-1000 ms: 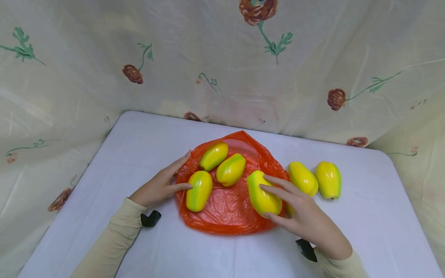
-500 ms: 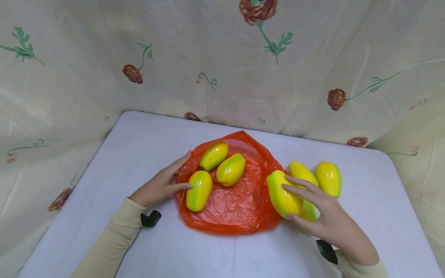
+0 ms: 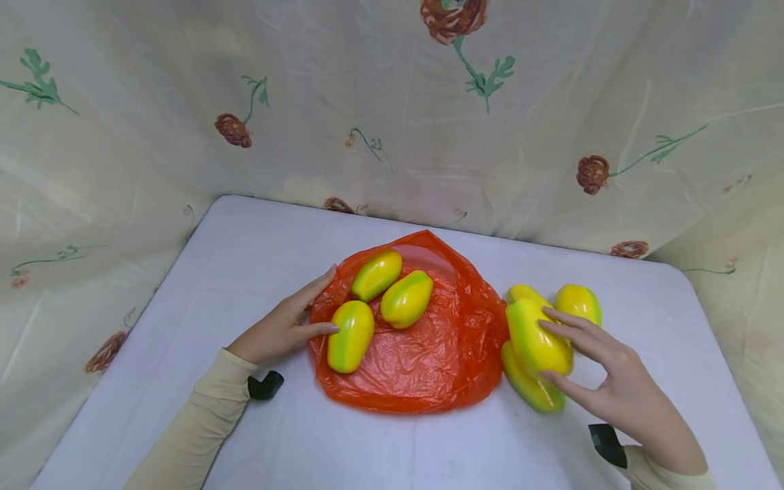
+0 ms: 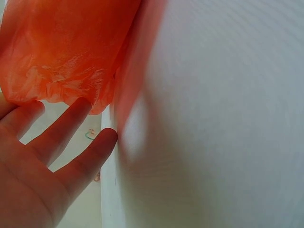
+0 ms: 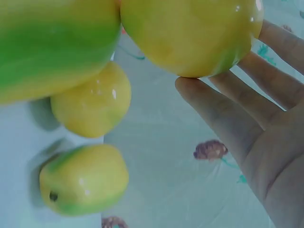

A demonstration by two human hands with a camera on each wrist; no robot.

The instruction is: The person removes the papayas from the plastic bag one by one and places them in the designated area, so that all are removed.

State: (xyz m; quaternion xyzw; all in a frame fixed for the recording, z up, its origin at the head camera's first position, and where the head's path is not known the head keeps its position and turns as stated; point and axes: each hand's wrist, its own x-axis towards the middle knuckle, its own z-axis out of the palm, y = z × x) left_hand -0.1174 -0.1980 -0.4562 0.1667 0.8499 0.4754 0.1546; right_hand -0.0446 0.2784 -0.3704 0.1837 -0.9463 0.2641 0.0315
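Observation:
My right hand (image 3: 618,381) holds a glossy yellow papaya (image 3: 539,337) with a green streak, thumb on its near side and fingers on its far side. In the right wrist view this held papaya (image 5: 190,38) touches the fingertips. Below it another papaya (image 3: 529,388) lies beside the bag. My left hand (image 3: 284,327) rests at the left side of a red plastic bag (image 3: 422,371), its thumb reaching over the rim to a papaya (image 3: 351,340). In the left wrist view, the fingers (image 4: 78,180) spread out straight against the outside of the bag.
Two more papayas lie in or on the bag, one at the back (image 3: 376,274) and one mid-bag (image 3: 407,299). Right of the bag are a partly hidden papaya (image 3: 523,292) and another papaya (image 3: 578,303). A flowered curtain (image 3: 343,82) hangs behind the white table (image 3: 257,258).
My right hand has carried its papaya rightward, from over the bag to above the papayas outside it. The left hand has stayed in place.

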